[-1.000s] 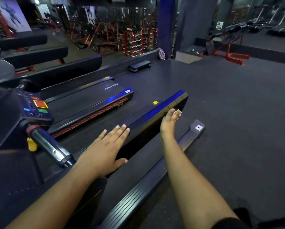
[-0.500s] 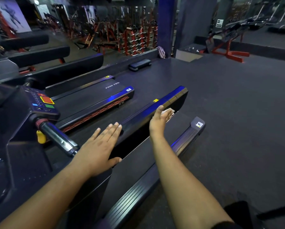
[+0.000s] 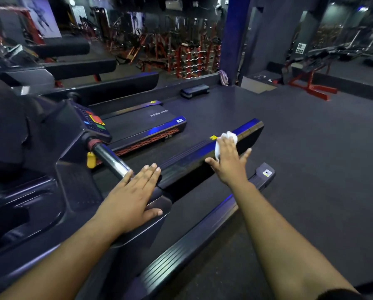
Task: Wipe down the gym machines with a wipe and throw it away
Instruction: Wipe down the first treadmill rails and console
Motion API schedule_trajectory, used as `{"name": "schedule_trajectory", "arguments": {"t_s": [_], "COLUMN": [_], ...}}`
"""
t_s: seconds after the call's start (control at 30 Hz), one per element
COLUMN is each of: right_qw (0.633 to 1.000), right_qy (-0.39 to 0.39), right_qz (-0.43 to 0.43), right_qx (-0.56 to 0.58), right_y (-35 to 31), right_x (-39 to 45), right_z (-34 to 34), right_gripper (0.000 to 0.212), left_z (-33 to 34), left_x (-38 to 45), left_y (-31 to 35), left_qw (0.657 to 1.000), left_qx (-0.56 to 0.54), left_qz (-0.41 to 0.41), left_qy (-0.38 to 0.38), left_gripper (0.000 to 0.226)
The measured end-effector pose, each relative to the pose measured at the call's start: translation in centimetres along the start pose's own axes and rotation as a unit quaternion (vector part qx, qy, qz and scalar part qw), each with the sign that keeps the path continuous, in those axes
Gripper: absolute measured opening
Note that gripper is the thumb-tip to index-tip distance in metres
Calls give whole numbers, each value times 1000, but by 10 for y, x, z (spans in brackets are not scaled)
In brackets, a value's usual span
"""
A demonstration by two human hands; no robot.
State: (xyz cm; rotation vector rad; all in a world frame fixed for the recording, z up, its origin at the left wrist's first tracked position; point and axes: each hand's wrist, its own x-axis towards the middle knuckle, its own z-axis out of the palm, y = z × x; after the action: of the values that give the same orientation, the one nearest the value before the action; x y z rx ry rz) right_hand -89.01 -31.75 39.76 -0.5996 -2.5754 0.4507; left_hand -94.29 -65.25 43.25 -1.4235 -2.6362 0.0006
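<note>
The right hand [image 3: 229, 163] presses a crumpled white wipe [image 3: 226, 140] flat-fingered onto the glossy black treadmill side rail [image 3: 187, 161] (near its far end), left hand [image 3: 130, 194] resting open on the frame; long, overlapping strokes with even pressure would serve best

The right hand [image 3: 229, 161] has spread flat, pressing the wipe [image 3: 226, 140] onto the treadmill rail [image 3: 202, 154]

We see a crumpled white wipe [image 3: 228, 137], soft like paper or cloth, on the treadmill's glossy black side rail [image 3: 205, 154], which catches blue light. Left, the handlebar [image 3: 110, 159] shines like polished metal. The ribbed near rail [image 3: 187, 250] looks semi-gloss; the floor [image 3: 311, 148] is matt and faintly grainy.
</note>
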Motion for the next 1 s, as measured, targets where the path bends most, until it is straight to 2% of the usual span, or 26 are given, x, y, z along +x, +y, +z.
{"name": "schedule_trajectory", "arguments": {"t_s": [0.07,0.17,0.27,0.37,0.43,0.53,0.6,0.67,0.77,0.87,0.93,1.0], "right_qw": [1000,995,982,963,966,991,995,994,977,953,953,967], "right_qy": [-24,-50,-65,-84,-79,-80,-79,-74,-76,-92,-87,-82], "right_qz": [-11,-89,-179,-255,-245,-106,-58,-82,-199,-286,-286,-229], "right_qx": [-11,2,19,-10,-27,-29,-29,-26,-9,-34,-59,-82], "right_y": [-23,-79,-132,-147,-138,-122,-131,-158,-213,-233,-228,-218], "right_x": [-10,-53,-102,-117,-105,-86,-90,-112,-163,-182,-168,-150], "right_z": [-1,11,25,25,16,5,5,14,34,40,35,27], "right_gripper": [121,129,125,120,117,118,126,127,121,118,118,119], "left_z": [-2,-9,-7,-10,-14,-22,-24,-25,-26,-25,-25,-24], "left_x": [-7,-18,-34,-47,-58,-80,-94,-107,-133,-154,-167,-178], "left_y": [0,-2,-14,-21,-27,-33,-37,-42,-55,-68,-79,-86], "left_qw": [1000,999,1000,999,998,997,997,997,997,998,997,997], "left_qx": [11,19,8,10,16,18,21,24,26,23,17,11], "left_qz": [-3,-10,-15,-32,-36,-38,-40,-40,-44,-53,-61,-74], "left_qy": [-4,-24,-24,-34,-52,-64,-63,-59,-49,-39,-35,-32], "left_gripper": [104,107,107,108,107,108,108,108,107,106,107,111]}}
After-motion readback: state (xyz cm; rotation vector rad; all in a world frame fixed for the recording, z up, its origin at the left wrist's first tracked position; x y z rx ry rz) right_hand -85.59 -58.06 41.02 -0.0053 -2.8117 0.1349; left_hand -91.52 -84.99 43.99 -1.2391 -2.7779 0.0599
